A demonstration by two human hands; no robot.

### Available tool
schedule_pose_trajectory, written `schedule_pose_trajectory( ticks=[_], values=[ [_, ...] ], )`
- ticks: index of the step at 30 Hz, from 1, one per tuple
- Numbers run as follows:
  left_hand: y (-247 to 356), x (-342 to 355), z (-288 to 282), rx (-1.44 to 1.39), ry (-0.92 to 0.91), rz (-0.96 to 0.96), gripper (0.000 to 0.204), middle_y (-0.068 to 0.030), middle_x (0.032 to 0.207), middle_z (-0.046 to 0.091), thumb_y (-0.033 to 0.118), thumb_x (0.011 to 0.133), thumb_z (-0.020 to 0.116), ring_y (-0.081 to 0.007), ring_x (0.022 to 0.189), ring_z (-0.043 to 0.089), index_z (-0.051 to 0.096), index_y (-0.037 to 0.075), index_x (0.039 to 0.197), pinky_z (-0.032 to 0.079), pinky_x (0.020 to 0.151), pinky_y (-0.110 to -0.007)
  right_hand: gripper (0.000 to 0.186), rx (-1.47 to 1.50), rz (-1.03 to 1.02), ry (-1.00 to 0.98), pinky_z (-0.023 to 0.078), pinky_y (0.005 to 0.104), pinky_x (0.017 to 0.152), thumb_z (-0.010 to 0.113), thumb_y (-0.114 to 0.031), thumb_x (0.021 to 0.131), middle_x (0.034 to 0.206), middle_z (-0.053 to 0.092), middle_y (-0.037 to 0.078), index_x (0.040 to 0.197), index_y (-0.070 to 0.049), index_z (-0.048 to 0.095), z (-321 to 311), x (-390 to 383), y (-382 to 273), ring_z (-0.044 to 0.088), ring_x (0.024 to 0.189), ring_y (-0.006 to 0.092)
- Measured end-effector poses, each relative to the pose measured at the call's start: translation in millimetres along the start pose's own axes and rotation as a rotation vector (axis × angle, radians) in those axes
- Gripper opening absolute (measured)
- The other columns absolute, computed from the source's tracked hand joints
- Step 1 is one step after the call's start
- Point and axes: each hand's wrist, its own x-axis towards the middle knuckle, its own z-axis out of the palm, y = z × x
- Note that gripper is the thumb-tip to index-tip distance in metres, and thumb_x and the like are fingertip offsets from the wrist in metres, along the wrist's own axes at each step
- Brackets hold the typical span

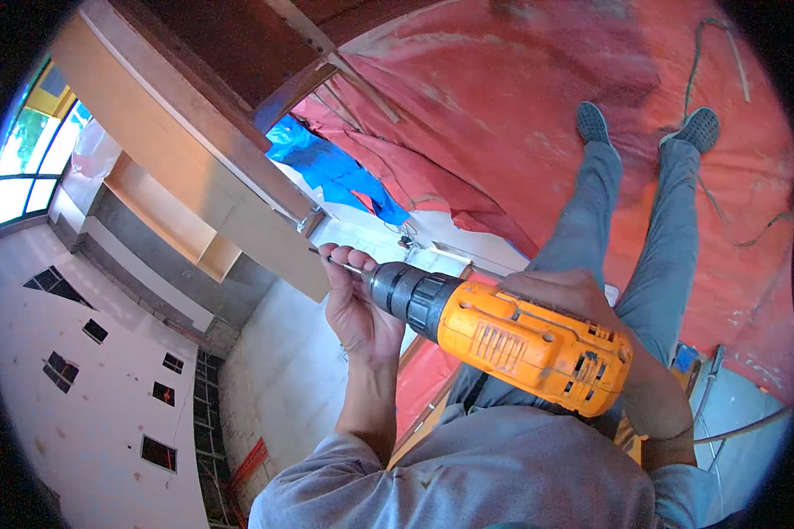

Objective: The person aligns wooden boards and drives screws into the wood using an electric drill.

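Observation:
An orange and black cordless drill (529,348) lies across the middle of my view, its chuck (410,295) pointing left. My right hand (564,295) grips it, mostly hidden behind the drill's body. My left hand (357,322) has its fingers curled at the thin metal bit (344,264) in front of the chuck. The bit's tip is beside a wooden board with a pale face (274,256) and a metal fitting on its edge.
A red tarpaulin (723,229) with cords on it spreads under my feet. A blue sheet (326,167) lies near dark wooden boards (238,44). On the left are an open wooden box (168,216), a white wall (106,397) with several dark openings and a window (27,159).

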Motion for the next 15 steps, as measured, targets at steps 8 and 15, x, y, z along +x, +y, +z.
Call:
schedule_pose_trajectory(
  ticks=[8,15],
  values=[
    [0,-1,-2,0.000,0.025,-0.023,0.019,-0.0037,0.113,0.073,0.022,0.110,0.052,-0.0200,0.104,0.071,0.059,0.013,0.125,0.059,0.096,-0.040,0.037,-0.013,0.074,-0.007,0.057,0.0357,0.078,0.074,-0.023,0.087,0.102,0.073,0.009,0.122,-0.013,0.069,3,-2,7,0.075,0.095,0.0283],
    [-2,-2,2,-0.012,-0.047,-0.057,0.020,-0.0026,0.114,0.073,0.022,0.110,0.052,-0.0207,0.105,0.071,0.057,0.016,0.128,0.058,0.096,-0.046,0.037,0.012,0.061,-0.018,0.057,0.0349,0.078,0.074,-0.022,0.087,0.104,0.074,0.009,0.122,-0.012,0.069,4,-1,10,0.075,0.094,0.0278]
  ],
)
